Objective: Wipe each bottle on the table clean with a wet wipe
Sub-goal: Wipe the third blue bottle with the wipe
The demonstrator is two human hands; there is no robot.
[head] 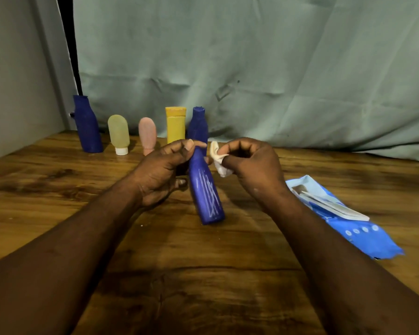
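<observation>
The left hand [160,172] is gripping the neck of a blue bottle [205,189], tilted above the middle of the surface [58,189]. The right hand [252,165] is pinching a crumpled wipe [219,162] just beside the neck. Five other bottles [118,134] are standing along the far edge.

Makeshift home setup, seemingly. Wrinkled green cloth [252,68] is hanging as backdrop behind a wooden table [58,201]. Toiletry bottles [140,131] are standing along it.

No legible text; blue bottle [205,189] markings unreadable.
</observation>
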